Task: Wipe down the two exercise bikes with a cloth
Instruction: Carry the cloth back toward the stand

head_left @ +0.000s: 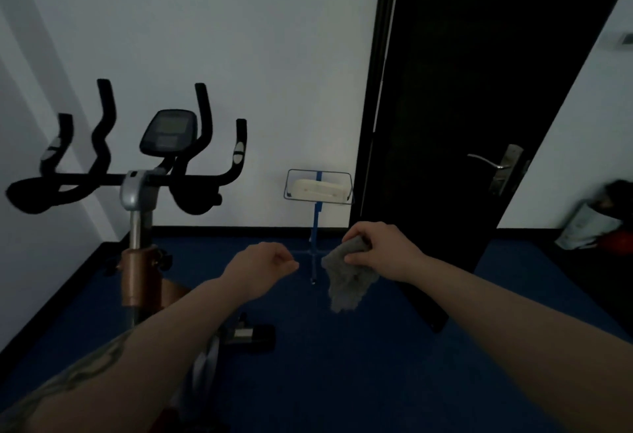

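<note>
Right hand (380,247) at center right, fingers clamped on a grey cloth (346,282) that hangs down from the grip. Left hand (263,259) at center, fingers curled together, holding nothing, apart from the cloth. One bike (144,172) stands at left of frame, handlebars and console toward the wall. Mop (318,189) leans on the wall mid-frame beside a dark door (462,107). Blue floor (342,364).

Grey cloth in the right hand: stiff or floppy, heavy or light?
Likely floppy: the fuzzy grey cloth sags in loose folds below the right hand that pinches its top. Probably light, since a few fingers carry it. Its fuzzy surface suggests it is not slippery.
</note>
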Motion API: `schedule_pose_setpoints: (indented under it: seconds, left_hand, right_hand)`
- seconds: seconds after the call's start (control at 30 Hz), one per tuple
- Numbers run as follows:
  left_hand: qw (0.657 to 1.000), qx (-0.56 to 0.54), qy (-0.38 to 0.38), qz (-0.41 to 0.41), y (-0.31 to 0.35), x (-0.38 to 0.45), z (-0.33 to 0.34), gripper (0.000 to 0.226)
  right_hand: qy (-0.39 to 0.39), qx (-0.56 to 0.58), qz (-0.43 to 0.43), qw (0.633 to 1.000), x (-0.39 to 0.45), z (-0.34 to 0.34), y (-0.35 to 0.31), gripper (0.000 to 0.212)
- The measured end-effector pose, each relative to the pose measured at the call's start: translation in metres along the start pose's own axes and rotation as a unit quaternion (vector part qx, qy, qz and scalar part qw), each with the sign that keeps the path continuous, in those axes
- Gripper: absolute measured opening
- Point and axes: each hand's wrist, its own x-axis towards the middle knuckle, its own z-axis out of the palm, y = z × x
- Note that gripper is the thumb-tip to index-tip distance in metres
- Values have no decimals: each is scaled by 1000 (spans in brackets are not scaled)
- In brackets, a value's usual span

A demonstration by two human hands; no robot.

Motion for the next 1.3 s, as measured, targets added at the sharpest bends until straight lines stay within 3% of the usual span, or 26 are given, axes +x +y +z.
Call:
schedule_pose_setpoints:
  seconds: [0.23,0.67,1.3]
  left_hand:
    - [998,49,-49,8,-15,89,-26,25]
    - [996,63,-65,17,-28,228,-48,28]
    - [993,78,-60,-70,9,505,3,27]
  right_hand:
    - [16,-110,53,992,82,-17,10,32]
    - [11,-137,103,985,209,-32,53,30]
    - [4,-159,95,983,440,-116,222,19]
